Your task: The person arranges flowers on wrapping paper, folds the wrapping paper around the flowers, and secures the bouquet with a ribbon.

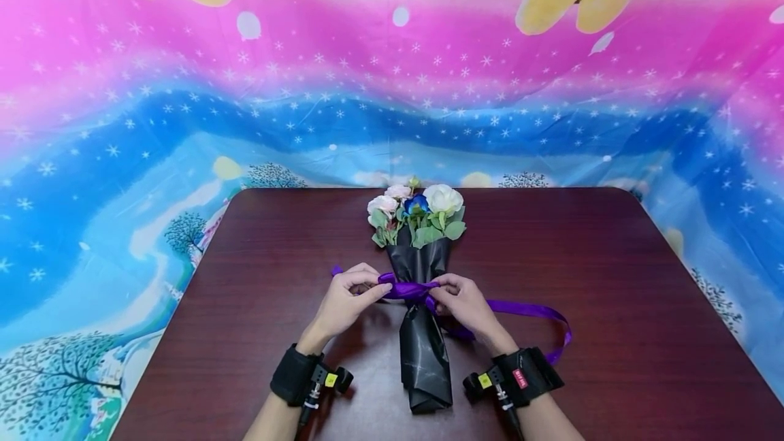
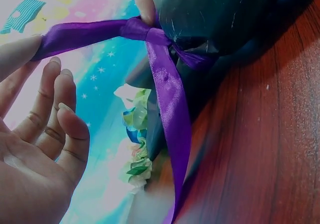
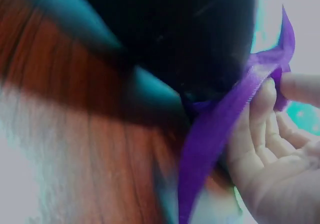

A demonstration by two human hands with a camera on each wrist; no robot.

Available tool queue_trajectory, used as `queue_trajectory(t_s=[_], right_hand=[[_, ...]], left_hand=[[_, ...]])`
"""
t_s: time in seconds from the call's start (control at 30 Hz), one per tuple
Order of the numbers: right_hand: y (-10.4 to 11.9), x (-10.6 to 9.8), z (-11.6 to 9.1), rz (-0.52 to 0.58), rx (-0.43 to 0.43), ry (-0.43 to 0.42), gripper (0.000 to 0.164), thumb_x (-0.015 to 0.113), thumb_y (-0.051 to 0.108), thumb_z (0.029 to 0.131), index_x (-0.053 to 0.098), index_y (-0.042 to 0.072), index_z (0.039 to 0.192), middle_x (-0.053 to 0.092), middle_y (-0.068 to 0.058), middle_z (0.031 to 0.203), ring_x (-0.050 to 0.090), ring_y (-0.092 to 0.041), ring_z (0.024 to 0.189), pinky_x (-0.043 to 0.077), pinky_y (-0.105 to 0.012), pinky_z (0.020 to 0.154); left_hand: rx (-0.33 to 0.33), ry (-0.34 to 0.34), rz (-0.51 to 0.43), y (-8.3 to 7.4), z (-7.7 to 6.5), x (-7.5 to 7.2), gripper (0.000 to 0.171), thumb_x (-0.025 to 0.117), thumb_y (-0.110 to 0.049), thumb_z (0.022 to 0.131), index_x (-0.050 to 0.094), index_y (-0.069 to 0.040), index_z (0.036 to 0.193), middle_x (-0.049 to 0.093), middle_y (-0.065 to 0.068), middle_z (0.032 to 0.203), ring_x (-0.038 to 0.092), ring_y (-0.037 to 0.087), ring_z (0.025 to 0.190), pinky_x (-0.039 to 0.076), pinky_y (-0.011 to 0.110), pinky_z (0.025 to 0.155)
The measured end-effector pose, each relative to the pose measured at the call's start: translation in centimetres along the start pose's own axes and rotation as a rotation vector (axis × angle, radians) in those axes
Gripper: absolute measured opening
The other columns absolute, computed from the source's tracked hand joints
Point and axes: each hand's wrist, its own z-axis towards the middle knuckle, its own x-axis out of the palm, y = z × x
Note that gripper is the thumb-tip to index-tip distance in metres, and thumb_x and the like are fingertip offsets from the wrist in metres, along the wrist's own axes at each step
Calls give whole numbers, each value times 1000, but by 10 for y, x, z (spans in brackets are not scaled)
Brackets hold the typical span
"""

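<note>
A bouquet wrapped in black paper (image 1: 425,359) lies in the middle of the table, its flowers (image 1: 444,200) toward the far edge. Purple ribbon (image 1: 409,290) goes round its narrowed middle, and a knot (image 2: 142,30) shows in the left wrist view. On the left, my left hand (image 1: 344,303) pinches a stretch of ribbon between thumb and forefinger, pulled out from the knot; the other fingers are loosely bent. Opposite it, my right hand (image 1: 468,303) pinches ribbon close beside the wrapping. One long ribbon tail (image 3: 210,129) hangs past the right hand's fingers.
The dark reddish-brown table (image 1: 275,237) has rounded far corners. A ribbon length (image 1: 539,309) curves over the right side of the table. Behind stands a colourful printed cloth (image 1: 392,107). Each wrist wears a black strap with a small camera.
</note>
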Motion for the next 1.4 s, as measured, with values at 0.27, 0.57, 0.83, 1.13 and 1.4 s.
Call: queue_trajectory(t_s=[0.27, 0.57, 0.83, 1.13, 1.4], right_hand=[[-5, -2, 4, 179, 61, 80, 18, 67, 8, 88, 54, -2, 95, 58, -2, 72, 50, -10, 57, 47, -23, 56], [-3, 10, 2, -168, -143, -258, 12, 68, 3, 84, 61, 4, 94, 66, -6, 76, 63, -15, 62, 50, -27, 56], [-1, 14, 5, -594, -300, -363, 23, 58, 5, 85, 71, 8, 104, 60, 4, 77, 54, -10, 64, 44, -29, 60], [-6, -5, 2, -303, -91, -229, 5, 73, 9, 83, 73, 6, 86, 65, 1, 71, 56, -11, 62, 44, -24, 58], [-13, -27, -2, 58, 94, 45, 20, 76, 16, 82, 63, 1, 87, 58, 1, 71, 51, -9, 60, 43, -23, 55]], left_hand=[[16, 3, -5, 1, -2, -1, 5, 69, -4, 87, 70, 0, 83, 58, 9, 86, 54, 11, 71, 44, 22, 58], [16, 6, -35, 2, -3, 0, 6, 70, -2, 86, 71, 3, 84, 58, 9, 85, 52, 10, 72, 42, 20, 58], [52, 88, -51, 1, -7, 3, 4, 70, 1, 84, 71, 4, 81, 59, 13, 86, 54, 16, 69, 44, 23, 57], [32, 55, -56, 5, -10, -1, 3, 69, 5, 83, 70, 7, 83, 58, 13, 86, 54, 10, 68, 45, 23, 58], [11, -2, -50, 11, -11, -7, 5, 69, 2, 85, 70, 7, 83, 57, 13, 86, 53, 9, 70, 44, 21, 59]])
